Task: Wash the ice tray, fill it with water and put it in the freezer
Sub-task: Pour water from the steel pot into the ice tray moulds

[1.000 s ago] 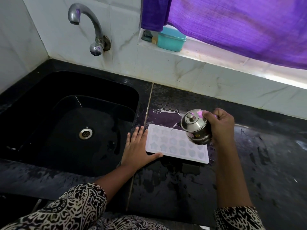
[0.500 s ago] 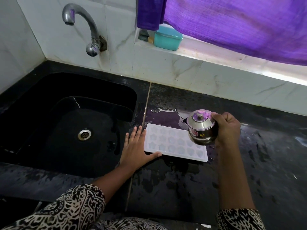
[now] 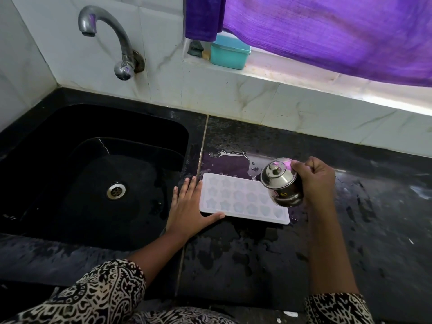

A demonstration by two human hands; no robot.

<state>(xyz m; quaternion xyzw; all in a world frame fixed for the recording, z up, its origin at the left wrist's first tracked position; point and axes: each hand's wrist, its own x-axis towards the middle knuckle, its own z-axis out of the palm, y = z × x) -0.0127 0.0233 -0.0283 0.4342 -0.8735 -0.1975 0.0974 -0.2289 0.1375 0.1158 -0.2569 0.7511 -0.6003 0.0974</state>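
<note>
Dim, window-lit; edges warped

**Ice tray (image 3: 236, 199) flat, cells up**

The ice tray is a pale rectangle with rows of star-shaped cells. It lies flat on the dark, wet surface (image 3: 233, 265), long side running 9 to 3 o'clock, the sink (image 3: 140, 127) at its 9 o'clock.

Markings: one numeral legible, on the steel pot (image 3: 281, 183).
Small round dark sticker (image 3: 283, 194) on the pot's side reads "3". The red label (image 3: 276, 195) just beside it is too small to read.
</note>
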